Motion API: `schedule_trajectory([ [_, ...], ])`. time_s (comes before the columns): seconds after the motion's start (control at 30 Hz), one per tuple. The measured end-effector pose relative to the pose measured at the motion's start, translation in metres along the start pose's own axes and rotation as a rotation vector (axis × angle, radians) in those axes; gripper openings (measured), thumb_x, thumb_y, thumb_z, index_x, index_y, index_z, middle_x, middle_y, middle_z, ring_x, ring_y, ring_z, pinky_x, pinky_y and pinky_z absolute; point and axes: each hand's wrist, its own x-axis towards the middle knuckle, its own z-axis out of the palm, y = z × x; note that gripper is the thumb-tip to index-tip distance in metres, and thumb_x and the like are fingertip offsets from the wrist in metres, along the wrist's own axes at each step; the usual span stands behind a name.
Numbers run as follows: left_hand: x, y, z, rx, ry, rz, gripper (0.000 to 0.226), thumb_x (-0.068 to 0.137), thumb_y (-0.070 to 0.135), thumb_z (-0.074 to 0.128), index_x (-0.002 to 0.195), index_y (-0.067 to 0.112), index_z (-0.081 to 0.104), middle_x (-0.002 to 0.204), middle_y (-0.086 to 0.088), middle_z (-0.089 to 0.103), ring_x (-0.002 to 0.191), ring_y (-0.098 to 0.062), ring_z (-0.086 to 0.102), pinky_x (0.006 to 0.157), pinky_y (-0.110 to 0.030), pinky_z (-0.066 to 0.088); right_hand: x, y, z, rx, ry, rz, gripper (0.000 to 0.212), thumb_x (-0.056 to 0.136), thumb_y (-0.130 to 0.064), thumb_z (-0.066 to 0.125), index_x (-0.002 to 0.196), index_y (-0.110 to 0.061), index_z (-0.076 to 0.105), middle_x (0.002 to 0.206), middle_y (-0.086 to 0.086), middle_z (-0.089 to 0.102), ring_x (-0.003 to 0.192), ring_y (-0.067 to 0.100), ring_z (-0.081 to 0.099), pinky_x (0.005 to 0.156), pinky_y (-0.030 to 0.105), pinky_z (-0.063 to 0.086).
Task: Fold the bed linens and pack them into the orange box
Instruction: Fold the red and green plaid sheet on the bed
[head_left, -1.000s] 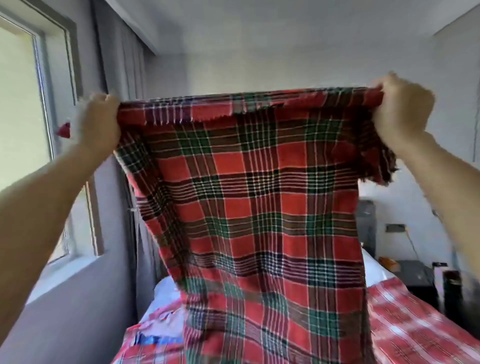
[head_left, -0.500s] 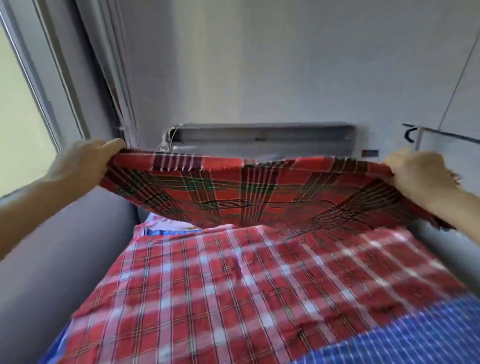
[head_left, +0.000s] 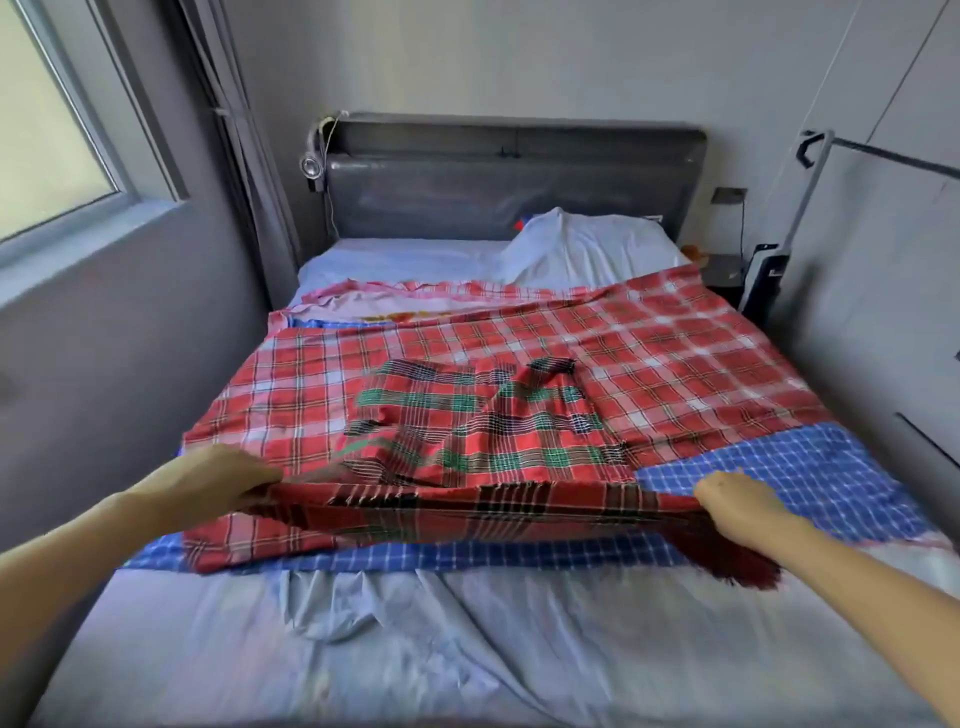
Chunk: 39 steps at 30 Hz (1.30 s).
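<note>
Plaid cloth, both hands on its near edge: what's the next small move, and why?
Probably a gentle tug of the near edge toward you, then lower it flat. The left hand and right hand grip the plaid cloth at its near corners, but its far half lies bunched on the red checked sheet, so folding now would likely trap wrinkles.
</note>
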Motion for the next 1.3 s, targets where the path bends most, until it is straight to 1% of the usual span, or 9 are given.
schedule_trajectory([
  [0.17,-0.058,0.070,0.042,-0.139,-0.003,-0.180,0.009,0.076,0.020,0.074,0.077,0.026,0.067,0.071,0.009,0.066,0.066,-0.014,0.063,0.055,-0.021,0.040,-0.056,0.000,0.055,0.088,0.050,-0.031,0.009,0.078,-0.015,0.068,0.084,-0.011,0.063,0.092,0.006,0.063,0.093,0.027,0.065,0.064,0.030,0.042],
  [0.23,-0.084,0.096,0.065,-0.137,0.014,-0.209,0.033,0.057,0.005,0.085,0.079,0.026,0.073,0.075,0.010,0.070,0.067,-0.016,0.068,0.054,-0.027,0.051,-0.080,0.002,0.088,0.077,-0.038,-0.131,0.046,0.027,-0.016,0.093,0.060,-0.013,0.061,0.061,0.004,0.058,0.053,0.025,0.063,0.042,0.029,0.028],
  [0.3,-0.107,0.128,0.081,-0.064,-0.084,-0.179,0.059,0.023,-0.007,0.084,0.073,0.022,0.074,0.070,0.007,0.069,0.059,-0.014,0.068,0.045,-0.024,0.050,-0.098,0.008,0.122,0.181,0.068,-0.199,0.060,-0.001,-0.004,0.087,0.046,-0.016,0.051,0.042,-0.001,0.039,0.033,0.019,0.049,0.038,0.025,0.013],
  [0.43,-0.139,0.176,0.096,0.098,-0.150,-0.077,0.050,0.016,0.001,0.081,0.062,0.020,0.074,0.066,0.000,0.069,0.056,-0.016,0.068,0.041,-0.021,0.050,-0.148,-0.006,0.154,0.096,0.188,-0.326,0.056,0.004,0.006,0.082,0.047,-0.012,0.053,0.037,0.002,0.032,0.027,0.021,0.044,0.039,0.017,0.002],
  [0.6,-0.150,0.208,0.135,0.083,-0.481,-0.189,0.034,0.025,0.034,0.090,0.051,0.029,0.068,0.061,0.005,0.064,0.054,-0.020,0.063,0.045,-0.030,0.051,-0.174,-0.019,0.194,0.062,-0.003,-0.399,0.054,0.008,-0.005,0.090,0.053,-0.015,0.063,0.042,0.008,0.054,0.032,0.024,0.053,0.027,0.027,0.039],
  [0.73,-0.151,0.223,0.167,0.241,-0.671,-0.185,0.034,0.083,0.034,0.056,0.116,0.035,0.065,0.123,0.013,0.062,0.122,-0.013,0.052,0.102,-0.033,0.034,-0.188,-0.029,0.213,-0.083,-0.339,-0.436,0.031,0.080,-0.004,0.063,0.110,-0.008,0.067,0.115,0.013,0.066,0.107,0.026,0.063,0.088,0.034,0.050],
  [0.83,-0.115,0.236,0.164,0.151,-0.801,-0.143,0.037,0.096,0.034,0.036,0.130,0.039,0.050,0.135,0.024,0.046,0.132,-0.005,0.036,0.107,-0.025,0.023,-0.178,-0.018,0.232,0.014,-0.578,-0.347,0.033,0.088,-0.005,0.049,0.116,-0.016,0.064,0.123,0.006,0.062,0.114,0.025,0.058,0.092,0.033,0.045],
  [1.03,0.037,0.244,0.193,0.125,-0.763,-0.093,0.034,0.094,0.030,0.044,0.127,0.034,0.052,0.132,0.012,0.051,0.125,-0.011,0.044,0.107,-0.028,0.028,-0.099,0.020,0.256,0.433,-0.589,0.029,0.022,0.086,-0.008,0.048,0.099,-0.017,0.064,0.103,0.005,0.064,0.102,0.025,0.060,0.070,0.027,0.040],
  [1.3,0.287,0.320,0.236,-0.018,-0.516,0.172,0.047,0.085,0.003,0.049,0.125,0.027,0.053,0.123,0.005,0.054,0.117,-0.017,0.047,0.098,-0.030,0.040,0.017,0.013,0.307,0.987,-0.450,0.415,0.022,0.093,-0.019,0.054,0.102,-0.004,0.068,0.107,0.010,0.068,0.100,0.026,0.062,0.085,0.029,0.045],
])
